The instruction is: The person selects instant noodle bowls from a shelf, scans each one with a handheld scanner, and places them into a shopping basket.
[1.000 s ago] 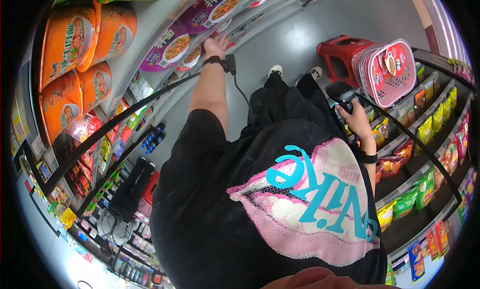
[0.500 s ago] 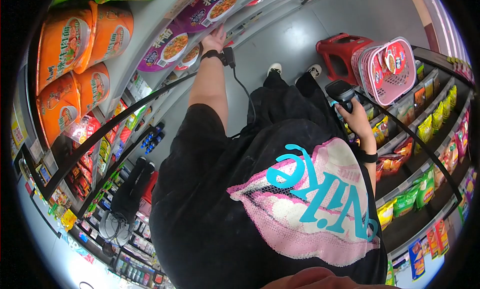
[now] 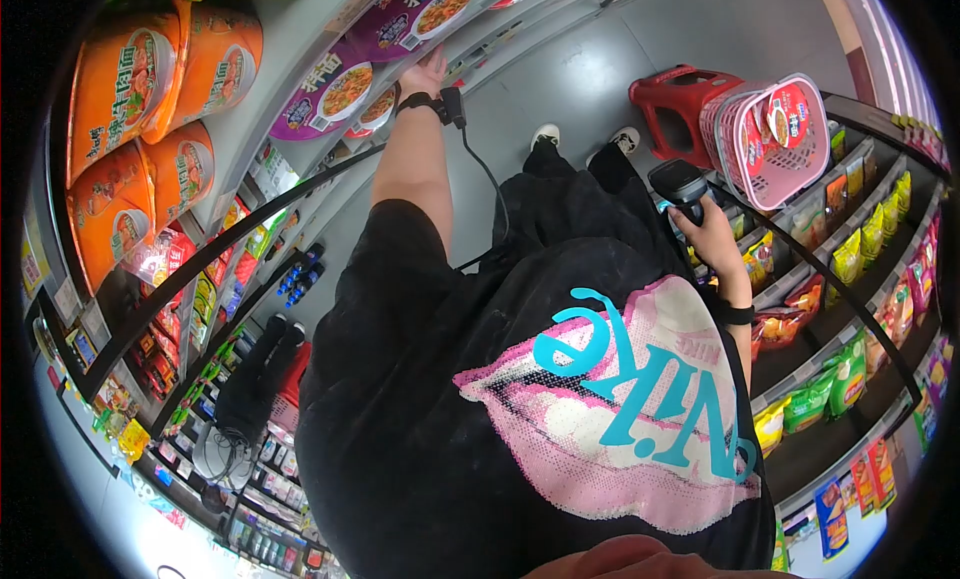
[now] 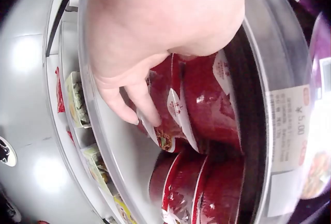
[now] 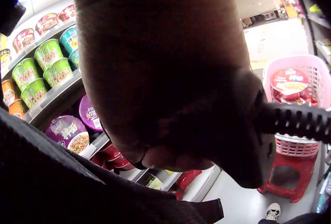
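My left hand reaches into the shelf at the upper left, below purple noodle bowls. In the left wrist view that hand is over dark red bowls lying on their sides as pictured; its loosely bent fingers are against the nearer ones, and the thumb is hidden. More red bowls sit beside them. My right hand grips a black handheld scanner by its handle. In the right wrist view the scanner is dark, with a coiled cable.
A pink basket holding red bowls stands on a red stool. Snack shelves line the right. Orange noodle buckets fill the left shelf. Another person's legs show at lower left.
My left hand has shifted slightly left with the arm, staying at the shelf. The right hand keeps its hold on the scanner, and the view has moved slightly.
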`<state>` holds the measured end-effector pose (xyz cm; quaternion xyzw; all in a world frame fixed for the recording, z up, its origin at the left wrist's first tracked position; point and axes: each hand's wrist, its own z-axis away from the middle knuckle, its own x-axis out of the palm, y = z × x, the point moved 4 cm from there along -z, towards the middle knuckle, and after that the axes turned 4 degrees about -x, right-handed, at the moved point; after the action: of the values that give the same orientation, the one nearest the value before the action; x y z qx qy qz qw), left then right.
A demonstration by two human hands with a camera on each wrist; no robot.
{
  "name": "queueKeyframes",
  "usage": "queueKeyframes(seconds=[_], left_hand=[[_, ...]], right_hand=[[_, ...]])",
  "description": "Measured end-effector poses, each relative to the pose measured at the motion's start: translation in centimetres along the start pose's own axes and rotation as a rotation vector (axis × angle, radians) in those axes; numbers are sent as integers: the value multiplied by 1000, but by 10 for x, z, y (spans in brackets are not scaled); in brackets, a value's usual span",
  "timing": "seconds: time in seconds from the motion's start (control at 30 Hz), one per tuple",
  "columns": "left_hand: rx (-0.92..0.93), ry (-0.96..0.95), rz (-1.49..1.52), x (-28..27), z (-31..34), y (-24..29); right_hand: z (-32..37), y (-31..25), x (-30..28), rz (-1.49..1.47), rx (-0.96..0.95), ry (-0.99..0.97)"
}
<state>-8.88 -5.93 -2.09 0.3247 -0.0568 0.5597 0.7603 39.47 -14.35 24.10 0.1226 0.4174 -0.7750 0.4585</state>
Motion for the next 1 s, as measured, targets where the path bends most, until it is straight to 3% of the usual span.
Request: queueKeyframes(seconds=[0.7,0.87,0.9,0.93,1.0], left_hand=[[49,10,47,-9,-24,-2],[-50,-70,15,-11,-31,-5],[-82,-114,-117,-3,-10,-2],[-76,17,-229,10,8,-4],[-147,-11,-257,-10,-22,-15]], right_hand=[[2,1,1,-29,44,-17],[-1,9,1,-30,-18,26],[-3,12,1,-40,-15,22],[-5,15,0,8,-34,43],[-6,16,-4,-9,25,23]])
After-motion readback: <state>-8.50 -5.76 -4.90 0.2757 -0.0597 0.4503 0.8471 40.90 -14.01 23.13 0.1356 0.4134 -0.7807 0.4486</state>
